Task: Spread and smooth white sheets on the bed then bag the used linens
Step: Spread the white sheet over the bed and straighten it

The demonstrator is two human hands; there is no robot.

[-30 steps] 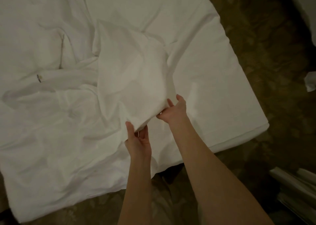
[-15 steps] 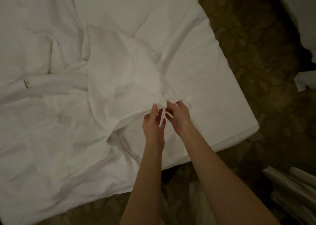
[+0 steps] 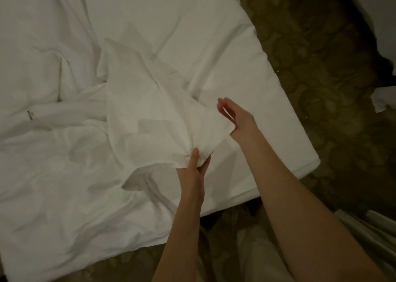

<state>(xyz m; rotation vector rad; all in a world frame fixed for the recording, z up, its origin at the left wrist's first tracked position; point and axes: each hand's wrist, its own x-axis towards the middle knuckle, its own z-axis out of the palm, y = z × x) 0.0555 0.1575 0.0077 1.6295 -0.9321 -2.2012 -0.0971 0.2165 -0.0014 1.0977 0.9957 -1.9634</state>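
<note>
A loose white cloth [image 3: 154, 114], pillowcase-like, lies raised above the rumpled white sheets [image 3: 64, 174] that cover the bed [image 3: 278, 131]. My left hand [image 3: 196, 166] pinches the cloth's near edge between thumb and fingers and lifts it. My right hand [image 3: 235, 116] is at the cloth's right corner with fingers straight and spread; the corner touches the palm side, and whether the thumb holds it is hidden. The sheet on the left half is heavily creased, with a small tag [image 3: 31, 115] showing.
The bed's corner [image 3: 310, 163] juts toward dark patterned carpet [image 3: 321, 78] on the right. A white scrap [image 3: 383, 100] lies on the floor at the right edge. Pale folded linens or bag material [image 3: 368, 232] sit bottom right, by my legs.
My hands, close together on the cloth's edge half a second ago, have moved apart: the right hand went right and up with fingers opened, the left stayed low, pinching the edge.
</note>
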